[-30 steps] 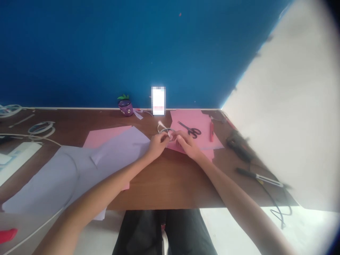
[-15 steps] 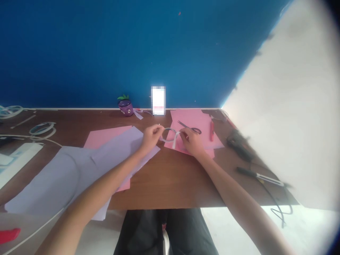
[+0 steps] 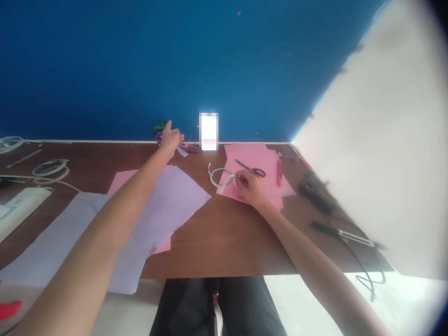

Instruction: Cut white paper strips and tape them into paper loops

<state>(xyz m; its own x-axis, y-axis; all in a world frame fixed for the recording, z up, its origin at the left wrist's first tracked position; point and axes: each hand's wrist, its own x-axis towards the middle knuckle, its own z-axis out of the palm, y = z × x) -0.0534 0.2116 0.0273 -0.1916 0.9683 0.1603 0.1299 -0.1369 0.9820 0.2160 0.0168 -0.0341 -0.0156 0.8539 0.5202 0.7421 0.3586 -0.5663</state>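
Note:
At the back of the desk, my left hand (image 3: 171, 140) reaches out with its fingers apart, in front of the purple pot (image 3: 158, 136) with green leaves, partly hiding it. Whether it touches the pot is unclear. My right hand (image 3: 252, 187) pinches the end of a thin white strip bent into a loop (image 3: 221, 178); a loose tail sticks up on the loop's left side. Under that hand lie pink sheets (image 3: 245, 153), with dark-handled scissors (image 3: 250, 168) just above the fingers. A pale scrap (image 3: 182, 151) lies beside the left hand.
Lavender sheets (image 3: 178, 196) overlap more pink paper at left. A red cutter-like object (image 3: 280, 173) lies right of the scissors. A dark corded tool (image 3: 317, 193) and a black-handled tool (image 3: 325, 227) sit at the right. White coils (image 3: 52, 170) lie far left; a lit screen (image 3: 209, 133) stands at the back.
My left hand has let go of the loop's left side and moved up and left to the purple pot, its fingers opening. My right hand stays with the strip.

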